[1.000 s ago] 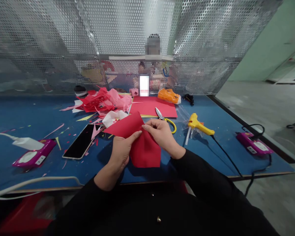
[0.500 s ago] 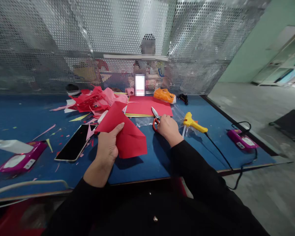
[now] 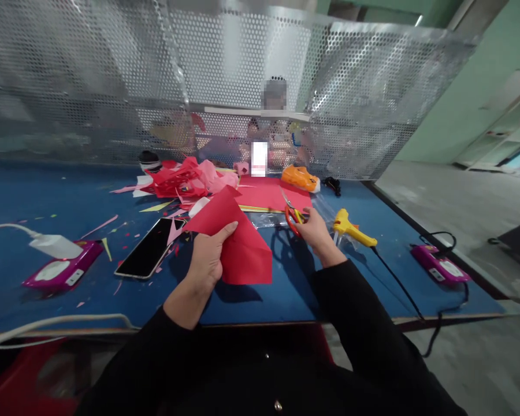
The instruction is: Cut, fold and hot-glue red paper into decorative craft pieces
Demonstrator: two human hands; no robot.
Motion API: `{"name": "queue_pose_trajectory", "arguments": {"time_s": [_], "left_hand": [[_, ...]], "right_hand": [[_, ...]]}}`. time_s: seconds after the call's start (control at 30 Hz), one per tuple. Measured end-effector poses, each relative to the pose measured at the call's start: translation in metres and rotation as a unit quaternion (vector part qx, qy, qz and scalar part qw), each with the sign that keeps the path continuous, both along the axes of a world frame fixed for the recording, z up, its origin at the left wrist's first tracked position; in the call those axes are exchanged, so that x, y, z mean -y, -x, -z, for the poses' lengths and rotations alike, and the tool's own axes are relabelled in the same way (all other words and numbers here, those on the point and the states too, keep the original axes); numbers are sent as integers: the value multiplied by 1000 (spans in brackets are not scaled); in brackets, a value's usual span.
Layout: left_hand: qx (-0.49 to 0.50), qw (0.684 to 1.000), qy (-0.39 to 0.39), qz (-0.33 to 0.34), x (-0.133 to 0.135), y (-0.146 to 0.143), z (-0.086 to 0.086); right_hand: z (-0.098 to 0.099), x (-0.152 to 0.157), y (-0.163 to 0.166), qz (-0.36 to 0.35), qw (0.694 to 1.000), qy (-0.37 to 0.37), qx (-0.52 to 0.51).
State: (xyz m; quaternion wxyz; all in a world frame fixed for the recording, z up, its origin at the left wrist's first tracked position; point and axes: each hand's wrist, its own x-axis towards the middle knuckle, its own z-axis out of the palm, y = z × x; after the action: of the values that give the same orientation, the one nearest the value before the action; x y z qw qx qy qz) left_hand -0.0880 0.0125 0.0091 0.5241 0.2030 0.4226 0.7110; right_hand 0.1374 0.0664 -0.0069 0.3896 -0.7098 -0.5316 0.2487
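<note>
My left hand (image 3: 208,252) is closed on a folded sheet of red paper (image 3: 248,248), thumb on top, holding it above the blue table. In my right hand (image 3: 318,234) is a pair of scissors (image 3: 293,219) with red and yellow handles, its metal blades pointing away to the upper left. The scissors and the paper are apart. Beyond them lies a stack of coloured sheets (image 3: 264,193), red on top. To the right of my right hand rests a yellow glue gun (image 3: 353,228).
Paper scraps (image 3: 184,179) are heaped at the back left. A phone (image 3: 149,248) lies left of my left hand. Purple power strips (image 3: 65,268) sit at both ends. An orange packet (image 3: 301,178) lies near the perforated metal screen (image 3: 242,52), behind which a person is seen.
My right hand has raised the scissors off the table, and their red and yellow handles now show. The left hand still holds the red paper. The whole view has shifted slightly.
</note>
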Motion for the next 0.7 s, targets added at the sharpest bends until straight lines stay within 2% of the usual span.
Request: {"name": "queue_pose_trajectory", "arguments": {"time_s": [0.13, 0.33, 0.47, 0.7], "left_hand": [[-1, 1000, -5, 17, 0, -6, -5], [-15, 998, -11, 53, -12, -27, -23], [-28, 997, 3, 69, -22, -36, -25], [-62, 994, 42, 76, -25, -39, -7]], "right_hand": [[-8, 25, 11, -64, 986, -51, -144], [-25, 53, 22, -177, 938, -86, -286], [-28, 52, 18, -188, 928, -76, -312], [-17, 48, 25, -164, 921, 14, -353]]}}
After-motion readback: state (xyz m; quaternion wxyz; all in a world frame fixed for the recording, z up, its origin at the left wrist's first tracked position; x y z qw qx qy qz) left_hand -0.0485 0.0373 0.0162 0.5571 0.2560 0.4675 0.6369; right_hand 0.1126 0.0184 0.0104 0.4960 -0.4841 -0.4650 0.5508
